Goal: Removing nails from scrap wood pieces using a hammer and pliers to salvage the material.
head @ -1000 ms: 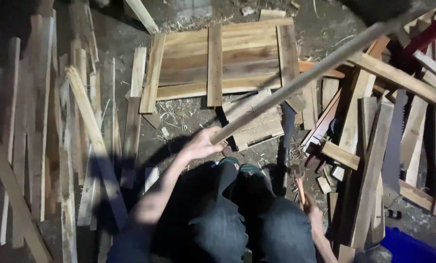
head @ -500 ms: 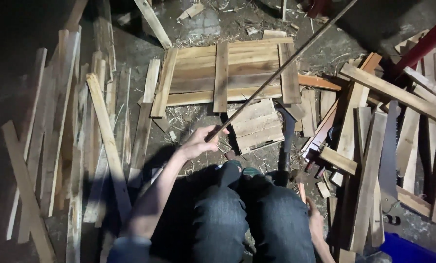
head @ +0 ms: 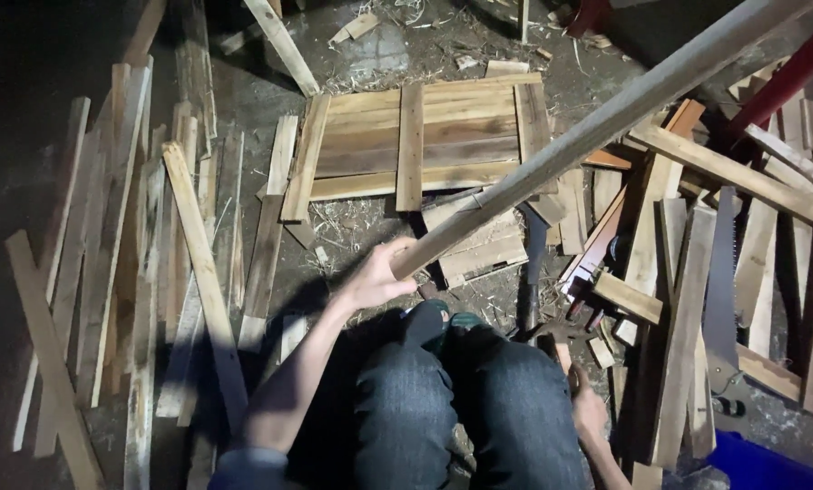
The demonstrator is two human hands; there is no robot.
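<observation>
My left hand (head: 379, 277) grips the near end of a long pale wooden slat (head: 606, 118). The slat rises off the ground toward the upper right and crosses over the wood lying there. Low beside my right knee, my right hand (head: 591, 413) is closed on the handle of what looks like a hammer (head: 556, 338), whose head rests near my foot. I am crouched, with both knees in dark jeans at the bottom centre. A nailed board panel (head: 461, 127) lies flat on the ground ahead of me, and a smaller panel (head: 479, 245) sits just under the slat.
Loose slats (head: 134, 272) are strewn along the left. Boards pile up on the right, with a hand saw (head: 722, 290) lying among them. A dark blade (head: 533, 263) lies by my feet. A red bar (head: 788, 77) stands top right and a blue container (head: 769, 463) bottom right.
My left hand has kept hold of the slat and turned it. It showed a thin edge half a second ago and shows a broad face now. My right hand has stayed by the knee.
</observation>
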